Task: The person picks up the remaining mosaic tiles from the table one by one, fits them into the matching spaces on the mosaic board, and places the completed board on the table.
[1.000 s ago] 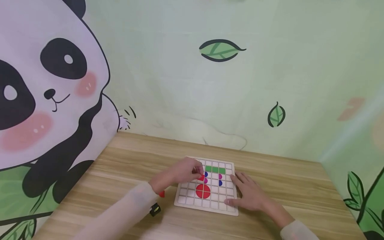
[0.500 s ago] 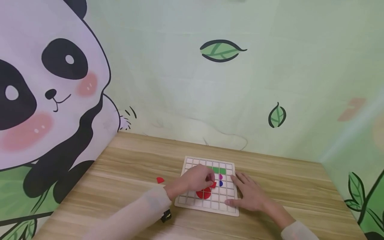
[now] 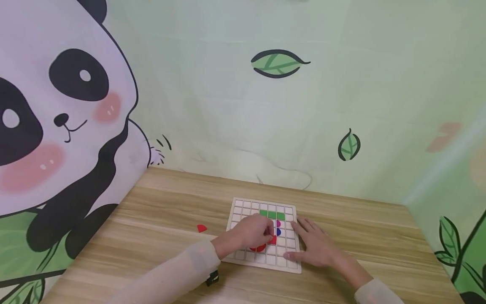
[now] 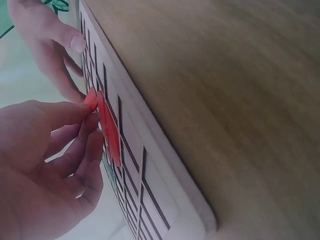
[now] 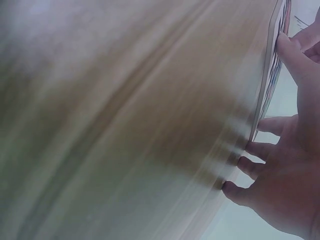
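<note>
Head view: nearest, a small black object (image 3: 213,277), too unclear to name, lies off the near left of the white grid board (image 3: 271,258), partly behind the left sleeve (image 3: 171,270). The right hand (image 3: 314,243) is spread, thumb and forefinger on the board's right edge. Over the board's middle, the left hand (image 3: 251,231) pinches a red piece (image 3: 274,240) beside a partly hidden red disc (image 3: 259,248). Left of the board lies 1 red quarter-circle (image 3: 201,228). Toward the board's far edge sit 3 green squares (image 3: 272,214); behind it hangs a panda-printed backdrop (image 3: 212,105).
</note>
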### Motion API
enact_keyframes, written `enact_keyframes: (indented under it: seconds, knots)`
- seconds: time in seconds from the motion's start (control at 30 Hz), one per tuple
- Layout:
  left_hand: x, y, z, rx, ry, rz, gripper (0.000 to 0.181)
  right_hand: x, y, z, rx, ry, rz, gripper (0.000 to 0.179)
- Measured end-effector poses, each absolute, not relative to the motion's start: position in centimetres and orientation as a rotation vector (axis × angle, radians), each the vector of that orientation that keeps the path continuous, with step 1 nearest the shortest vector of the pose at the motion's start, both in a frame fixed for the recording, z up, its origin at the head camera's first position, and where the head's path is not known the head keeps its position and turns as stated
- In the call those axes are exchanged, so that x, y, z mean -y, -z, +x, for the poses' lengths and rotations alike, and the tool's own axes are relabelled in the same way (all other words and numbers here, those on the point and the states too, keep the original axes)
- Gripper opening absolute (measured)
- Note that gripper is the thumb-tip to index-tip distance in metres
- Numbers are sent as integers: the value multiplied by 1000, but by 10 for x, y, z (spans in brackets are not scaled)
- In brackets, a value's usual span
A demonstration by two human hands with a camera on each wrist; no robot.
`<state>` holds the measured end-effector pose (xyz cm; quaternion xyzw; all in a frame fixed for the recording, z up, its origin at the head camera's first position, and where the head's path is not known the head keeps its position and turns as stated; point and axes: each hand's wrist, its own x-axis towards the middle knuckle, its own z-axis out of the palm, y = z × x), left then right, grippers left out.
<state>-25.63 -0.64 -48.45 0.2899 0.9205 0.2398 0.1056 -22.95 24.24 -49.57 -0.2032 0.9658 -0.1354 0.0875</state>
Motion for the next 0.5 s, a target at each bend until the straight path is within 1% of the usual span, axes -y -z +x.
enact_keyframes:
  seconds: [0.3, 0.5]
  knots:
    - [4, 488, -259, -2787, -575, 947, 7, -244, 498, -230, -2881, 401, -606, 108]
    - [15, 482, -260, -2788, -577, 933, 17, -243, 498, -229, -2876, 417, -605, 107]
